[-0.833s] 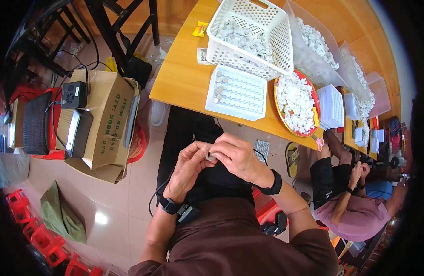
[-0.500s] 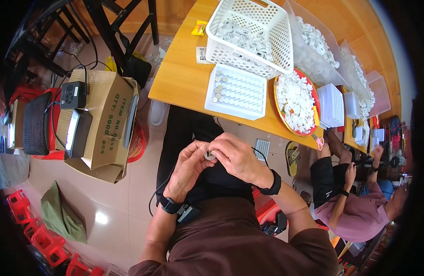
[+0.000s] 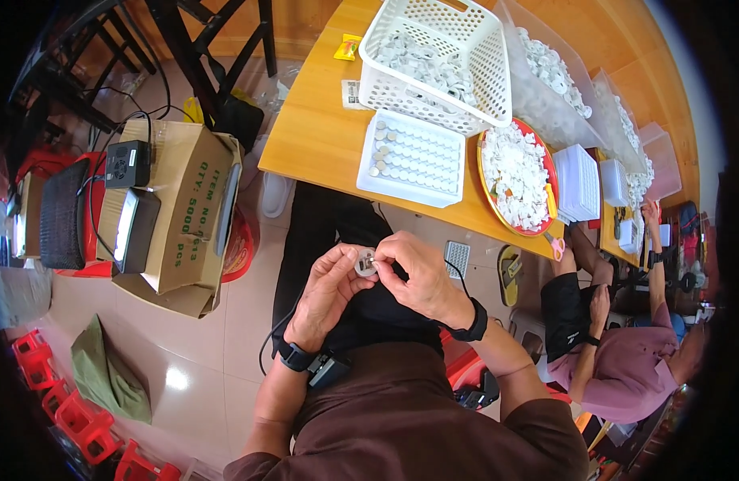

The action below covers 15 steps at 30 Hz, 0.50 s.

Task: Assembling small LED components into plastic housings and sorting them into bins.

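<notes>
Above my lap, my left hand (image 3: 325, 295) pinches a small round white plastic piece (image 3: 366, 264) between thumb and fingers. Dark slots or metal bits show on the face of the piece. My right hand (image 3: 417, 276) is closed in a pinch at its right edge; something tiny and pale seems to be between thumb and forefinger, too small to name. Beyond my hands, on the wooden table (image 3: 305, 132), stands a white tray (image 3: 405, 197) with rows of round white pieces. Several silvery discs (image 3: 380, 156) lie on its left side.
A white perforated basket (image 3: 475, 120) and a red round tray (image 3: 483, 183) hold heaps of white parts. Pink-handled scissors (image 3: 557, 247) jut past the table edge. An open cardboard box (image 3: 189, 216) stands left. A co-worker in a pink shirt (image 3: 630, 377) sits right.
My right fingers have drawn back slightly to the right, uncovering the slotted face of the round piece. The co-worker's one arm has stretched forward toward the table.
</notes>
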Motion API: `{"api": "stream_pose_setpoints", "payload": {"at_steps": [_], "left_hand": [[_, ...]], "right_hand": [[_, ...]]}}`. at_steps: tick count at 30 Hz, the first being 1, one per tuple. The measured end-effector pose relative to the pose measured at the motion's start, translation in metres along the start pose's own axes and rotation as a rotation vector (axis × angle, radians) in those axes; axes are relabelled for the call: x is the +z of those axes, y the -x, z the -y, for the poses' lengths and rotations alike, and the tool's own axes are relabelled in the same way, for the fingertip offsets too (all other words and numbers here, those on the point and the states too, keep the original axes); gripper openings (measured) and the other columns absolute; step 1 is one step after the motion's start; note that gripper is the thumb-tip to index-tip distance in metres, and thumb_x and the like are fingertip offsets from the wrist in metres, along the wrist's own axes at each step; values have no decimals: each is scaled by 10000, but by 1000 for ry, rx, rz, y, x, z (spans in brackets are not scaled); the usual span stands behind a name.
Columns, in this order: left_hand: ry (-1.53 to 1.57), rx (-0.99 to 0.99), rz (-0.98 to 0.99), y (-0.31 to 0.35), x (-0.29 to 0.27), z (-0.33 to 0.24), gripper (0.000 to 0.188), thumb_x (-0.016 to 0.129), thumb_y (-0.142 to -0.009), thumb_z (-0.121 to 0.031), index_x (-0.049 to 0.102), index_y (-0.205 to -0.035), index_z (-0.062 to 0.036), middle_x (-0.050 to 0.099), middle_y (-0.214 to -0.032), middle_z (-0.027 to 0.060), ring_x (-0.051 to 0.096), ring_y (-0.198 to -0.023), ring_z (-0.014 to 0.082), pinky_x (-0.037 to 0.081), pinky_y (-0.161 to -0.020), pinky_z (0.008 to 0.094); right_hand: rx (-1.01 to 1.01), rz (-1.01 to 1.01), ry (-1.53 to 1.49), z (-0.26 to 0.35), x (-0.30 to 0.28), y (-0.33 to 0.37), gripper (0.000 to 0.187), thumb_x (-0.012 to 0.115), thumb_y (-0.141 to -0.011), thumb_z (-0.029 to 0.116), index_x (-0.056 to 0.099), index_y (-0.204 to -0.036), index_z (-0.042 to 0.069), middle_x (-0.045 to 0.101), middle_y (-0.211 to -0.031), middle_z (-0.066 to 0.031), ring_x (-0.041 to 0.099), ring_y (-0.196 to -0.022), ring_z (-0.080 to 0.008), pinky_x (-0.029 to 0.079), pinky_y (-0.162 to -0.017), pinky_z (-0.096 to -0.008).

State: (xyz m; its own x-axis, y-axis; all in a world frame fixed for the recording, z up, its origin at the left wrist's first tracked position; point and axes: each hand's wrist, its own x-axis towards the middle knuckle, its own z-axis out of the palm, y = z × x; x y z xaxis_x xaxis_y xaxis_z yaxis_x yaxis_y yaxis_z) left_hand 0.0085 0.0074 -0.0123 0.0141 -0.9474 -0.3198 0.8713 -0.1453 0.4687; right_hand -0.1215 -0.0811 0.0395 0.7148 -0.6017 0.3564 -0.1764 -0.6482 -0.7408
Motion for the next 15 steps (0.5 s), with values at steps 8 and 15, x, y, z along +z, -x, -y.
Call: {"api": "stream_pose_setpoints", "payload": {"at_steps": [8,15], "left_hand": [[-26,8,-2,0,-1,1,204,483,-937,-208,565,-1000,-33,610,-907,45,607,-818,119,522,-749,275],[5,33,-3,-1,-1,1,158,498,-929,-174,580,-982,-50,610,-910,32,609,-832,120,525,-749,285]], "right_hand": [[-13,-13,52,0,2,2,217,613,-701,-72,516,-859,41,533,-748,-89,570,-673,-260,469,-564,-341],[-86,-22,164,-1,6,0,222,637,-679,-81,541,-842,36,561,-764,-96,585,-650,-256,485,-545,-328]]}}
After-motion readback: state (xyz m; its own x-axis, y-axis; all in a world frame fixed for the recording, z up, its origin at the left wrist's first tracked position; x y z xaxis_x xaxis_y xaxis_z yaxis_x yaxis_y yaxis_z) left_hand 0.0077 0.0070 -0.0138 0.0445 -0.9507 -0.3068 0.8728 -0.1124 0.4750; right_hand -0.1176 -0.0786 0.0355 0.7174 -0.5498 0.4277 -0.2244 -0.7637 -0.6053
